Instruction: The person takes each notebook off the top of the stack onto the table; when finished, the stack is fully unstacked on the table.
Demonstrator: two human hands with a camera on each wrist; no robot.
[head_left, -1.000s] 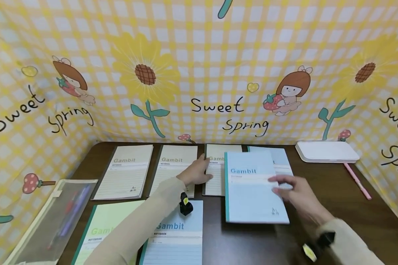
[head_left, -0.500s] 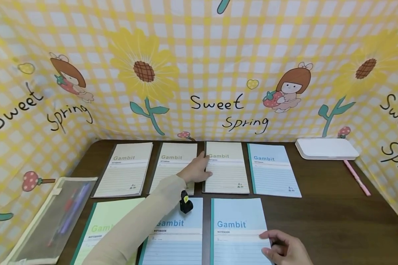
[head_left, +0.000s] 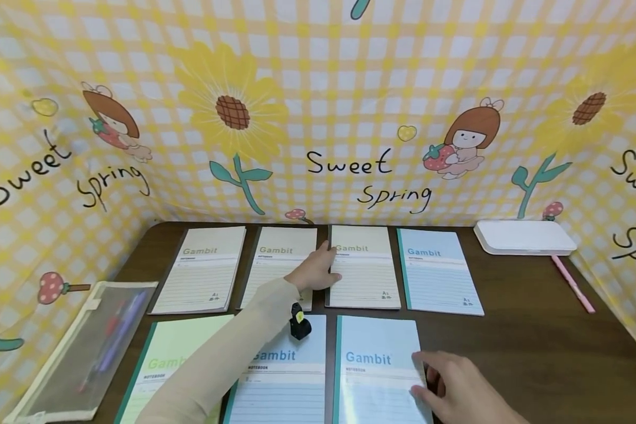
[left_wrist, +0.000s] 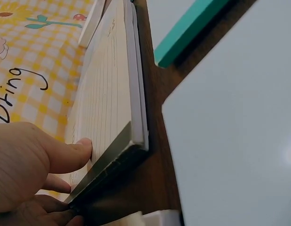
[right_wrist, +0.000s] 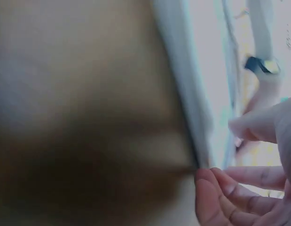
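L hand [head_left: 314, 272] rests on the back row, fingers relaxed, straddling the gap btwn 2nd beige notebook [head_left: 278, 265] & 3rd beige notebook [head_left: 364, 268]; thumb at the 3rd's left edge, grip released, nothing pinched. R hand [head_left: 453, 388] at the right edge of the front blue notebook [head_left: 376, 371], which lies flat on the surface [head_left: 535, 330], front row, right of another blue one [head_left: 283, 383]. R fingertips touch that edge; whether they pinch it, can't tell. Back row ends w/ a blue book [head_left: 437, 271]. White case [head_left: 522, 237] & pink pen [head_left: 572, 285] far right.
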